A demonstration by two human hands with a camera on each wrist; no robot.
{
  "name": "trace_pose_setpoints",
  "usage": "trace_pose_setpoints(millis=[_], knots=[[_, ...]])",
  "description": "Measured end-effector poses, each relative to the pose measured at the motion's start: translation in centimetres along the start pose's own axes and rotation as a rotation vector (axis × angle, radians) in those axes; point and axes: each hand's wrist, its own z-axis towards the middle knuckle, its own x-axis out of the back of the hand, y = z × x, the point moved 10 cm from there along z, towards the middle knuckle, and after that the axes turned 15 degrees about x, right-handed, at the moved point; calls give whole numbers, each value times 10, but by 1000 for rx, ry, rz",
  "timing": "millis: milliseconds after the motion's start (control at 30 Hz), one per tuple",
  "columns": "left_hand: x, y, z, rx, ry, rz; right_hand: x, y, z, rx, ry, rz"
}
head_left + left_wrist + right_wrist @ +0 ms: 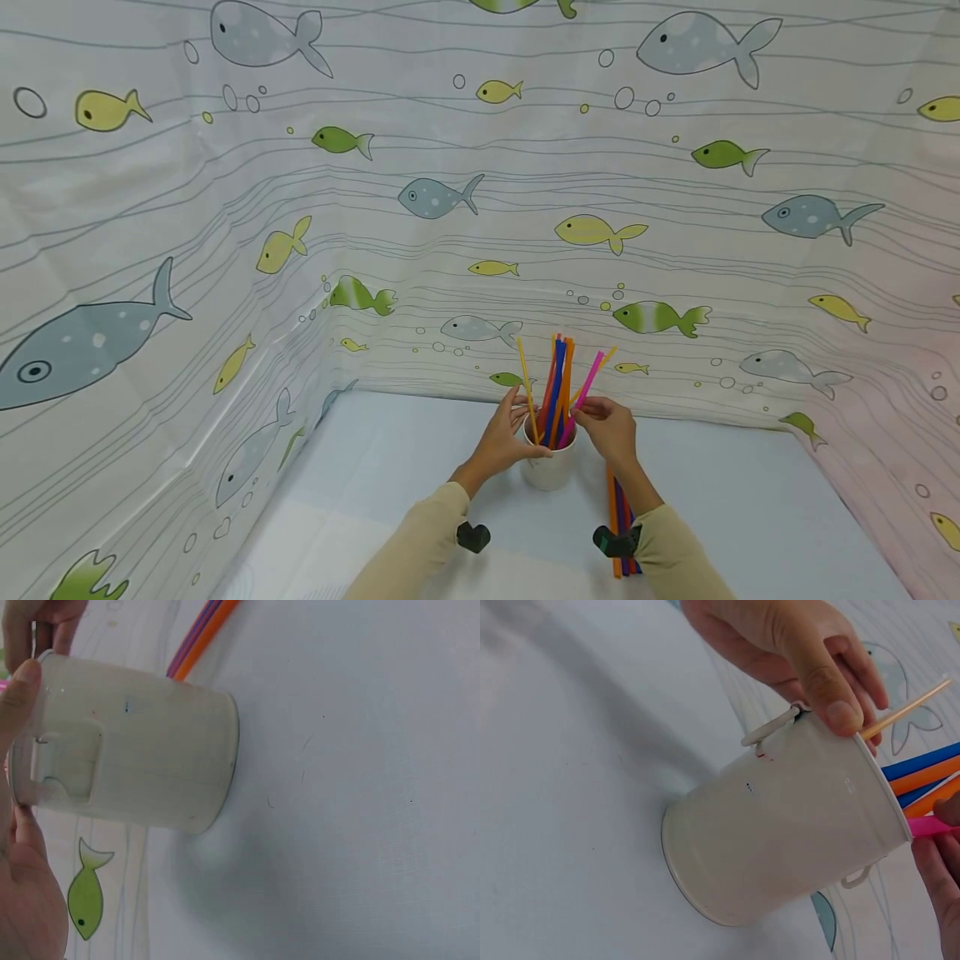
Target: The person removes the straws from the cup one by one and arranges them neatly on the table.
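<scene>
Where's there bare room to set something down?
The table is bare left of the left sleeve, out to the fish-print cloth, and right of the right sleeve. It's crowded around the cup, between the left hand and right hand, and at the loose straws by that sleeve.

I wear a plain, pale cream fabric left sleeve [420, 533] and a matching pale cream fabric right sleeve [681, 550], both long and softly creased. Beside the left cuff sits a small, black, heart-shaped block [473, 537]; by the right, a wider, black, angular block [617, 542] with a notched upper edge.
</scene>
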Motion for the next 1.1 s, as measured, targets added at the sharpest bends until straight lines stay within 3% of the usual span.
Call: trace_pose_setpoints(millis=[500, 767, 1100], knots=[[0, 1, 0, 6, -1, 6, 0, -4, 1, -4, 15, 93], [0, 0, 1, 4, -4, 11, 11, -20, 8, 20, 35, 136], [1, -2, -1, 24, -4, 17, 28, -47, 14, 46, 70, 278]])
